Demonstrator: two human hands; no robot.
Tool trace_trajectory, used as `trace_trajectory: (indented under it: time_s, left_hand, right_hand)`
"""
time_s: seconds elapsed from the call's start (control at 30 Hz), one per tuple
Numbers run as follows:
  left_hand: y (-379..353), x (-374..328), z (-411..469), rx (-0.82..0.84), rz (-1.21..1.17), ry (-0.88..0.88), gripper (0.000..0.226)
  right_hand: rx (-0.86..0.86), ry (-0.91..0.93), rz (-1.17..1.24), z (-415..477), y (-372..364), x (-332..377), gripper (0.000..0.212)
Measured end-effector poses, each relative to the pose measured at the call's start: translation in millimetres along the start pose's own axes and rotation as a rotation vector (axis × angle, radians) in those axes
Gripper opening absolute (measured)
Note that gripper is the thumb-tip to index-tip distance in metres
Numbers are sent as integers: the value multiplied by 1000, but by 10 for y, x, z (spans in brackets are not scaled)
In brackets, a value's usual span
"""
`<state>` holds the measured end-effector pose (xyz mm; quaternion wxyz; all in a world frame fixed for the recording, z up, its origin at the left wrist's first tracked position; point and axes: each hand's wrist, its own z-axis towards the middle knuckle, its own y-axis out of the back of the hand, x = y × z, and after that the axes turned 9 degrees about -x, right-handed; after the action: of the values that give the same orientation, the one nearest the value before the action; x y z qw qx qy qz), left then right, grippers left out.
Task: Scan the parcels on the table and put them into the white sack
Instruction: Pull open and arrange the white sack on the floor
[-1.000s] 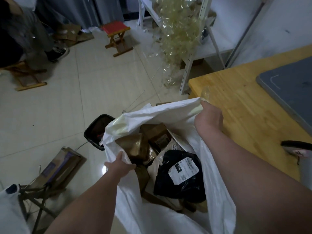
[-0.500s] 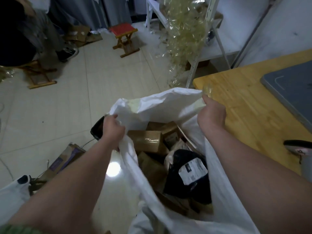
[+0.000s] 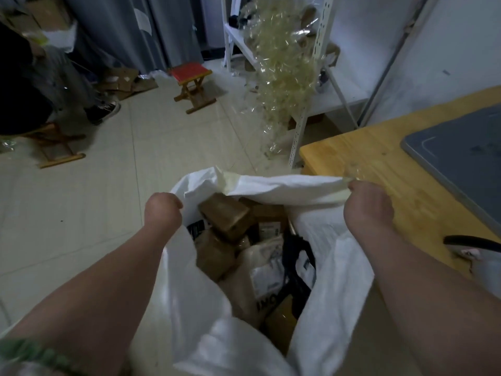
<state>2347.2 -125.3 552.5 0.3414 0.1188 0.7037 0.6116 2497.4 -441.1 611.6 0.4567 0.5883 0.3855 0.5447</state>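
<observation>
White sack point(image 3: 333, 256), mouth wide, parcel-filled.

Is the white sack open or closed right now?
Open: left hand and right hand hold the rim of the white sack apart; parcels show inside.

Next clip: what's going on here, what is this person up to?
A person stands beside a wooden table and holds a white sack open by its rim. The left hand grips the left edge, and the right hand grips the edge next to the table. The sack already holds several parcels, among them a brown box, a pale mailer bag and a black bag. Neither hand holds a parcel. A grey mat lies on the table.
</observation>
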Motion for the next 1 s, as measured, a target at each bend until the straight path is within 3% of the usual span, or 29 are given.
trace_trajectory:
  time_s: [0.1,0.2,0.33,0.47,0.53,0.6,0.7,0.8,0.87,0.93,1.0]
  left_hand:
    - [-21,128,-36,2,-30,-7,45]
    - [-27,196,-140,98,-14,-45,68]
    - [-12,343,-407,183,44,-1,81]
    - [-101,578,-747,269,33,33,78]
    - [-142,623,-891,320,28,85,73]
    - [-172,642,-1020,378,45,85,71]
    - [-207,605,-1146,325,53,104,67]
    - [-153,454,-1195,240,9,128,65]
    - [-55,331,-1189,186,-32,153,66]
    - [43,215,-1165,129,-64,147,64]
    - [146,91,-1149,85,-57,99,62]
  right_hand:
    - [-47,13,-35,-42,-19,72,35]
    - [-56,119,-118,-101,-53,142,33]
    - [-79,267,-237,-193,-112,114,45]
    - [-75,697,-605,-414,-117,97,52]
    - [1,914,-608,-543,-127,57,48]
    - [190,1072,-599,-645,-153,-34,58]
    - [619,1081,-716,-721,-154,-181,93]
    - [716,1148,-909,-740,-154,-333,104]
    - [621,1252,-1014,-771,-164,-413,83]
    - [476,1341,-1010,-773,-154,-485,39]
    - [375,1358,-991,-728,-90,-549,25]
